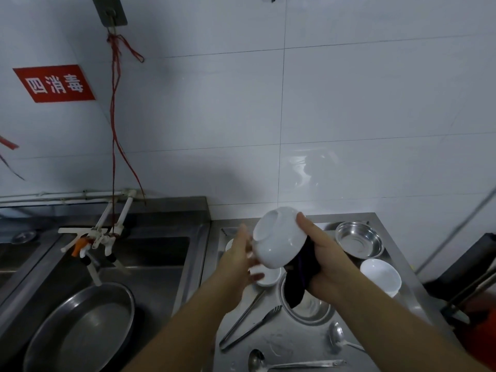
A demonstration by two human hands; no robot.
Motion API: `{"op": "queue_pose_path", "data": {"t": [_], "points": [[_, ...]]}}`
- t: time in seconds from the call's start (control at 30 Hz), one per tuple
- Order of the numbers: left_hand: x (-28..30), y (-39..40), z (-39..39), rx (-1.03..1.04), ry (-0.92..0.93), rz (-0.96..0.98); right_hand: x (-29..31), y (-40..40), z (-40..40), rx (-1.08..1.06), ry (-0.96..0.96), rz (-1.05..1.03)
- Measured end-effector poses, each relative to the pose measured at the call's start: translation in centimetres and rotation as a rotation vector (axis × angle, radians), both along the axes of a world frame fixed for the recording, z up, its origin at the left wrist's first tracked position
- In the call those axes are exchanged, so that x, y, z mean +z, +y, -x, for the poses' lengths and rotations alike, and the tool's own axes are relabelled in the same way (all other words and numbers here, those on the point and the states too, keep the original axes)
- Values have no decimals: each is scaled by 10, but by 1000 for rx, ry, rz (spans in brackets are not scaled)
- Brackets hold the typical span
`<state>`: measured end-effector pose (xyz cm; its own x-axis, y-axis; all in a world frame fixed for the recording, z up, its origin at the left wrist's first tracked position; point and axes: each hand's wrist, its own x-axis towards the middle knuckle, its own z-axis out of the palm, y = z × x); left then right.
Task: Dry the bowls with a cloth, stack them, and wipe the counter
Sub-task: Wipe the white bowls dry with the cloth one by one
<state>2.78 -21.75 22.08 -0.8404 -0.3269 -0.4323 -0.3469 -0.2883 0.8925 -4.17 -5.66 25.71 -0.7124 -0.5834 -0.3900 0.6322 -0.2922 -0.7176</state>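
A white bowl (279,238) is held tilted above the steel counter (284,342), its base turned toward the wall. My right hand (326,255) grips the bowl's right side together with a dark cloth (298,280) that hangs below it. My left hand (240,260) touches the bowl's left rim with fingers spread. Another white bowl (381,276) stands on the counter at the right. A small white dish (267,276) lies under my hands. Farther back right sits a steel bowl (358,241). A second steel bowl (311,307) lies partly hidden under the cloth.
Metal tongs (249,322) and two spoons (290,363) (339,338) lie on the counter's front part. To the left is a sink (150,267) with a large steel pan (83,326) and a white faucet (99,237). A tiled wall stands behind.
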Motion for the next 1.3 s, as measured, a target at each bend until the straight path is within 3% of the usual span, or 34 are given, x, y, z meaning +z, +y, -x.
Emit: {"op": "queue_pose_path", "data": {"t": [0.07,0.27,0.47,0.63,0.73,0.83,0.93,1.0,1.1,1.3], "points": [[-6,3,-8,-28,-68,-242,-5,2,1,-39,-2,16],[-2,2,-11,134,161,-615,-25,4,5,-24,38,-34],[8,-12,-1,170,287,-484,-54,7,8,-60,-17,-267],[13,-13,-3,130,248,-298,-54,14,18,-275,22,-178],[13,-5,-6,44,224,-159,-30,9,14,-355,245,-111],[17,3,-7,-82,240,-106,-14,6,-3,-296,713,-122],[19,6,-10,-225,260,-137,-17,6,-12,-151,1250,-269],[18,5,-14,-274,266,-160,-19,5,-9,-105,1421,-343],[18,6,-21,-352,265,-164,-14,4,0,-103,1379,-362],[30,5,-23,-356,351,-144,-5,-4,21,-282,735,-187]]}}
